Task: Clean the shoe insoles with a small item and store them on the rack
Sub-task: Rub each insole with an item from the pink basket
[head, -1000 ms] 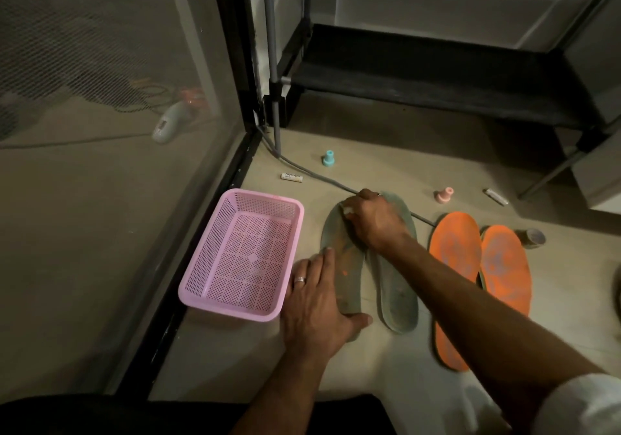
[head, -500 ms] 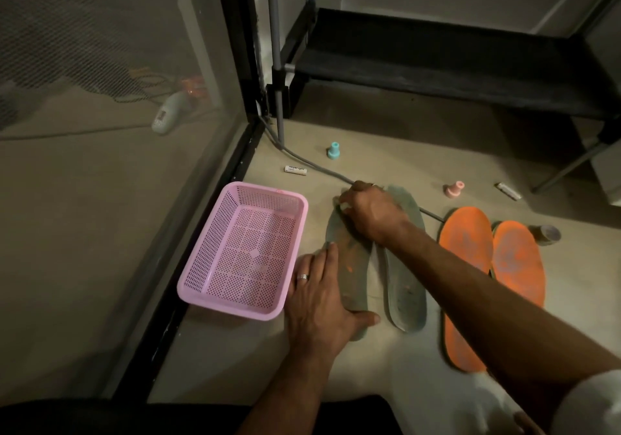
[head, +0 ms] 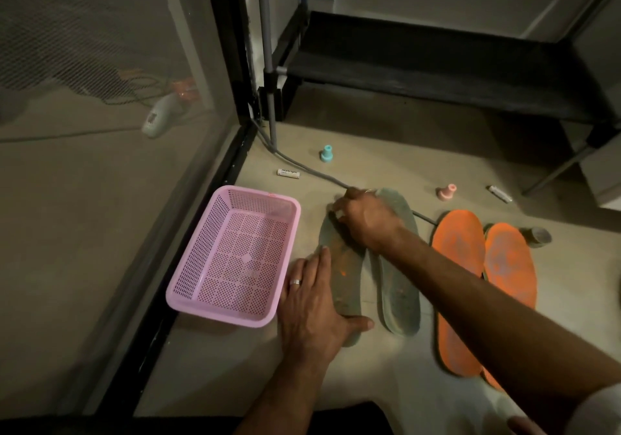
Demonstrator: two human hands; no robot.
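Two grey-green insoles lie side by side on the floor, the left insole (head: pixel 346 276) and the right insole (head: pixel 398 297). My left hand (head: pixel 312 307) lies flat with straight fingers on the left insole's heel edge, thumb across its end. My right hand (head: pixel 364 221) is over the toe end of the left insole, fingers curled round a small pale item (head: pixel 338 213) that is mostly hidden. Two orange insoles (head: pixel 458 266) (head: pixel 510 266) lie further right. The dark rack shelf (head: pixel 437 62) stands at the back.
A pink perforated basket (head: pixel 235 260) sits left of the insoles by a glass panel (head: pixel 100 132). On the floor lie a grey cable (head: pixel 302 166), a teal cap (head: pixel 326 153), a pink cap (head: pixel 447 193), two small white tubes (head: pixel 288 173) (head: pixel 500 194) and a tape roll (head: pixel 537 235).
My right hand has slid slightly up along the toe end of the left insole. My left hand stays pressed on the heel. The view has shifted a little.
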